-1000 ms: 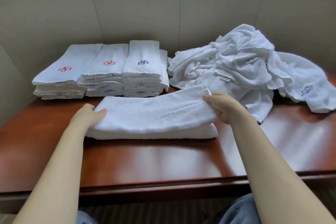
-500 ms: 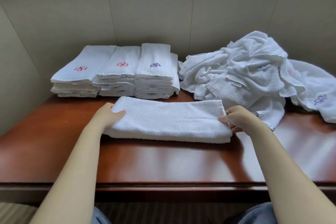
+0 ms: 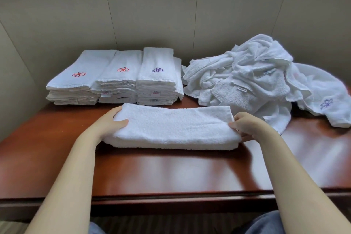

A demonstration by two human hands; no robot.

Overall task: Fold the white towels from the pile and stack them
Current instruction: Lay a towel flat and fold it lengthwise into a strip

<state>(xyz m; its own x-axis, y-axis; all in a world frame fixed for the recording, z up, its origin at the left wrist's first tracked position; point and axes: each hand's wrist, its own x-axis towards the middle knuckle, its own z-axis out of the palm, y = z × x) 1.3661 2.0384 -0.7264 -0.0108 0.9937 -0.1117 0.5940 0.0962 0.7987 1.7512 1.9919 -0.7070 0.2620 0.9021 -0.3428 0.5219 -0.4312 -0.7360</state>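
Observation:
A white towel (image 3: 174,126), folded into a long strip, lies across the middle of the reddish wooden table (image 3: 171,173). My left hand (image 3: 109,122) grips its left end, thumb on top. My right hand (image 3: 245,125) pinches its right end, fingers under the edge. Three stacks of folded white towels (image 3: 115,80) with red and purple flower marks stand side by side at the back left. A loose pile of unfolded white towels (image 3: 254,80) lies at the back right, just behind my right hand.
A beige panelled wall (image 3: 152,21) runs close behind the stacks and the pile. The table's front edge (image 3: 171,198) is near my knees, which show in blue jeans below it.
The top layer, lifted at its right end a second ago, now lies flat on the strip. My right hand has come down to the towel's right end. The view shifted slightly.

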